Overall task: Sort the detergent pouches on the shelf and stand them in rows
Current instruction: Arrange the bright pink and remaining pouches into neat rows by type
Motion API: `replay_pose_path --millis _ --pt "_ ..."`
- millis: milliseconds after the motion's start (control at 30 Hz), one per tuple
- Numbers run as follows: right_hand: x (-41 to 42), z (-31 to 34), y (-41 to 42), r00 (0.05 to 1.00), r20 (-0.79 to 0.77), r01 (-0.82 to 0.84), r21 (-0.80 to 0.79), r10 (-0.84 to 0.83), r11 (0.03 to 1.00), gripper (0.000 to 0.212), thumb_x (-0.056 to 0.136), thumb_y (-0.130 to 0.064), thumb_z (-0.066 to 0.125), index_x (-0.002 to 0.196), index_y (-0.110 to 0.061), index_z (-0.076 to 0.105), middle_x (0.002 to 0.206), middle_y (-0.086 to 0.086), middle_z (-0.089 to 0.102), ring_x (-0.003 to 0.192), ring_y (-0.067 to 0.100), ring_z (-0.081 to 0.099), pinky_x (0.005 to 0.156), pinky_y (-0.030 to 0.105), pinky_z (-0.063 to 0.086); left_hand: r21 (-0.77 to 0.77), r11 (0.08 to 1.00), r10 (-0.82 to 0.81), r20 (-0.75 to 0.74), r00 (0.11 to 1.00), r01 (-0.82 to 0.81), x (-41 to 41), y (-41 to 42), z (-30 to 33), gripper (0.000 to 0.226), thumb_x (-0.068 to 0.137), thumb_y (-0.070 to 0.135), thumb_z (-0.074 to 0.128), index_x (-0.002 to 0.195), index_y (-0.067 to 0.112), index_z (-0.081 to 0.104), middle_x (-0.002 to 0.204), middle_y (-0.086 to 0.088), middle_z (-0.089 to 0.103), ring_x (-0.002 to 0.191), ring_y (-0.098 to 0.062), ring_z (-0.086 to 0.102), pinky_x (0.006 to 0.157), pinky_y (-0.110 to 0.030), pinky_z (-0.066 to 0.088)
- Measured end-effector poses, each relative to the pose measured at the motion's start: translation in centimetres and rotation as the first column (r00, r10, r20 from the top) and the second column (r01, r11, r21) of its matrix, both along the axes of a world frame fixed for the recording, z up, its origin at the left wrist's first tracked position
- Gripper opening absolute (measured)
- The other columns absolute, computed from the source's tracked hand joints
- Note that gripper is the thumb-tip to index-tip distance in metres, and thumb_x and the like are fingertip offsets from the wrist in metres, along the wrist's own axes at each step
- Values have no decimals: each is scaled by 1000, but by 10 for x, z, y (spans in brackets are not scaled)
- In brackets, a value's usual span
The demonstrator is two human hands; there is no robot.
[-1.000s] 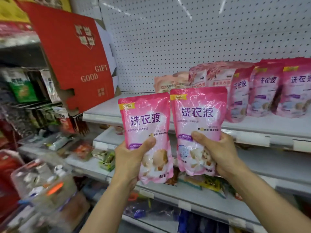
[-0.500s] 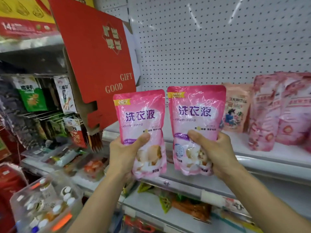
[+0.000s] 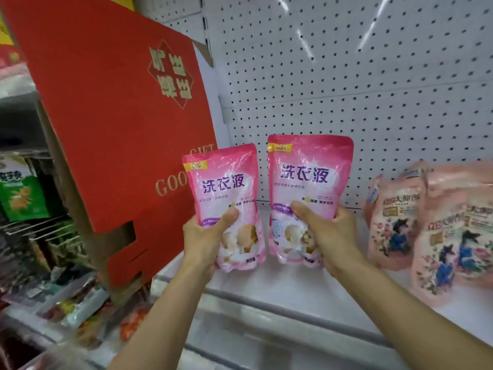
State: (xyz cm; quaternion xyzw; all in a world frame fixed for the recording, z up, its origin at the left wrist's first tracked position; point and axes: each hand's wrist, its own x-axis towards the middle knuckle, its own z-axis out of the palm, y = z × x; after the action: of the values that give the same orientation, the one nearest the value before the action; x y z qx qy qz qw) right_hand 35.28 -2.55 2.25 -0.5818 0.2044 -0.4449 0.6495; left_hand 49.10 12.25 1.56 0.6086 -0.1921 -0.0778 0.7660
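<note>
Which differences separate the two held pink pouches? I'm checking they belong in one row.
The left hand's glossy pink plastic pouch sits lower and tilts; the right hand's matching pink pouch is higher, upright and looks larger. Both show the same purple lettering and yellow corner tag.

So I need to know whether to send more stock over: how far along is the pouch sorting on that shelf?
Done: two peach pouches are standing together on the right of the white shelf. In hand: the left hand holds one pink pouch and the right hand another pink pouch, both upright over the bare stretch of shelf. Left: neither is set down, and no pink row shows here yet.
</note>
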Motion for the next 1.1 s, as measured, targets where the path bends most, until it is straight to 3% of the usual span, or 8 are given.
replay_pose_path --millis 133,233,433,600,767,867,1000,1100 --pt "42 0 -23 996 -14 90 9 -90 996 22 72 -23 84 87 -20 68 75 2 74 59 17 69 54 38 59 16 1000 -14 21 1000 14 45 -44 0 29 72 24 85 98 19 73 87 -3 78 69 -18 72 66 -35 59" --pt "69 -4 -45 984 1 179 55 -180 982 26 69 -21 86 89 -19 69 78 -3 74 58 10 70 55 27 57 23 999 -40 -4 999 40 77 -78 -4 24 73 26 85 93 21 72 87 -3 77 69 -17 71 63 -34 59" --pt "106 -10 -85 951 -73 307 103 -300 946 27 70 -25 85 90 -17 68 78 1 72 55 14 62 47 23 48 61 992 -104 -83 991 109 139 -129 -20 24 72 26 86 89 16 72 91 -11 77 84 -34 74 75 -54 61" --pt "128 -14 -106 937 -114 337 53 -330 940 22 72 -20 85 83 -19 66 75 0 71 50 12 61 39 19 49 120 976 -175 -71 982 182 173 -158 -36 43 66 27 89 103 13 72 94 -12 78 80 -31 74 69 -46 61" --pt "146 -26 -118 955 -148 262 7 -258 965 25 72 -20 84 92 -15 70 82 3 75 59 12 69 45 15 51 83 970 -222 -68 973 227 189 -176 -42 23 71 22 86 90 20 72 84 -5 78 73 -29 73 62 -40 58" --pt "148 -28 -122 960 -209 175 -60 -184 983 25 72 -22 84 92 -17 69 82 4 76 63 14 70 49 18 53 66 968 -238 -80 968 244 191 -178 -41 21 74 15 84 90 20 71 77 3 78 76 -26 74 72 -45 60" --pt "134 -33 -121 966 -246 57 -112 -83 992 36 70 -8 84 101 -13 66 84 2 75 65 4 71 51 18 52 144 934 -334 25 942 328 188 -163 -45 42 71 9 84 109 14 68 81 2 77 62 -9 70 58 -29 57" --pt "122 -38 -119 951 -309 -31 -170 -23 985 61 61 -3 88 109 -24 58 92 -5 76 77 11 74 57 28 58 224 903 -398 111 911 367 178 -149 -46 70 59 -4 90 112 26 56 91 8 74 73 -4 72 60 -28 60"
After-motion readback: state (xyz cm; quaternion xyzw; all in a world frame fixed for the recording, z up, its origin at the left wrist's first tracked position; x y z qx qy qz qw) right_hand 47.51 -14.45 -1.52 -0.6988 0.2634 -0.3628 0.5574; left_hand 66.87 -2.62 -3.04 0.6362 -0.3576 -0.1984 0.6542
